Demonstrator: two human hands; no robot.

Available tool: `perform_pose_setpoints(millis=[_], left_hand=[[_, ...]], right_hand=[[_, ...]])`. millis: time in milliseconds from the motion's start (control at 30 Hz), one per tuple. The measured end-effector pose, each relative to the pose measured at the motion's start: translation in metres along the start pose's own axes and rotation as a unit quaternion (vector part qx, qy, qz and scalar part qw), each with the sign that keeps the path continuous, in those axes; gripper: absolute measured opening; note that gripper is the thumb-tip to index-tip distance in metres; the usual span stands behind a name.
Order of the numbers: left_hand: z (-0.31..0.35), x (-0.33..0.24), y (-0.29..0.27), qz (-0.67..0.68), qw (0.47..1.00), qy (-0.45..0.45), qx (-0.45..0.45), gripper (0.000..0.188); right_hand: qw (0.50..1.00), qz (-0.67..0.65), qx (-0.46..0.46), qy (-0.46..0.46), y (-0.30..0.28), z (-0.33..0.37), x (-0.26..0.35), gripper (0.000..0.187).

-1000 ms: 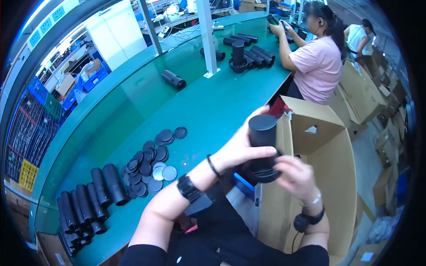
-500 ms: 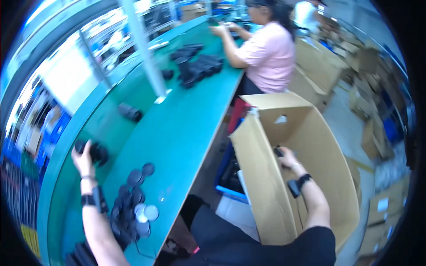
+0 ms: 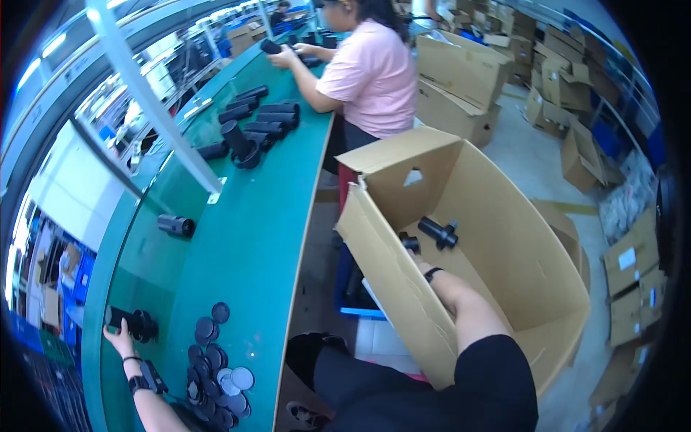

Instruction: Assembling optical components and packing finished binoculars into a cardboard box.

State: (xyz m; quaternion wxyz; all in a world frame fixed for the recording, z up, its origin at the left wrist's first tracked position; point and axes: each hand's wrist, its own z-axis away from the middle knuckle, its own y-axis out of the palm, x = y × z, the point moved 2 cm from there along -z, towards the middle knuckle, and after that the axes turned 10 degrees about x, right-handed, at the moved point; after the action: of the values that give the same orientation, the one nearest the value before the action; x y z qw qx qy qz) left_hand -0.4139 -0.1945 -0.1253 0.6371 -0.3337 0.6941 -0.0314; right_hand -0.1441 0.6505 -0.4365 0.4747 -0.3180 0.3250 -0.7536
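Observation:
My left hand [image 3: 121, 337] is closed around a black tubular part with a flange [image 3: 144, 325] at the left side of the green bench. Down inside the large cardboard box [image 3: 515, 223], my right hand [image 3: 417, 258] grips a black cylindrical part [image 3: 409, 243]; the box's near wall hides part of that hand. Beside it on the box floor lies another black flanged tube [image 3: 439, 232]. Several flat black discs [image 3: 205, 360] are heaped on the bench to the right of my left forearm, a few showing pale grey faces [image 3: 242, 378].
A single black tube [image 3: 175, 225] lies against the bench's back wall. Farther along are several black tubes [image 3: 263, 122] and a metal post [image 3: 155, 108]. A co-worker in a pink shirt [image 3: 378, 79] handles a black part. A blue crate [image 3: 356, 311] sits between bench and box.
My view has shifted, so the bench and box appear farther left. My right hand has reached lower into the box with its part. My left hand stays on its tube.

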Motion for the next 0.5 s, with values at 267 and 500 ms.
perform_pose_setpoints(millis=[267, 500], left_hand=[[0.020, -0.017, 0.006, -0.251, 0.966, -0.026, -0.062, 0.098], [0.083, -0.080, -0.013, -0.304, 0.914, -0.032, -0.266, 0.092]], right_hand=[[0.965, 0.073, -0.235, 0.095, -0.016, 0.016, 0.011, 0.054], [0.972, -0.198, -0.070, 0.109, -0.019, 0.024, 0.011, 0.058]])
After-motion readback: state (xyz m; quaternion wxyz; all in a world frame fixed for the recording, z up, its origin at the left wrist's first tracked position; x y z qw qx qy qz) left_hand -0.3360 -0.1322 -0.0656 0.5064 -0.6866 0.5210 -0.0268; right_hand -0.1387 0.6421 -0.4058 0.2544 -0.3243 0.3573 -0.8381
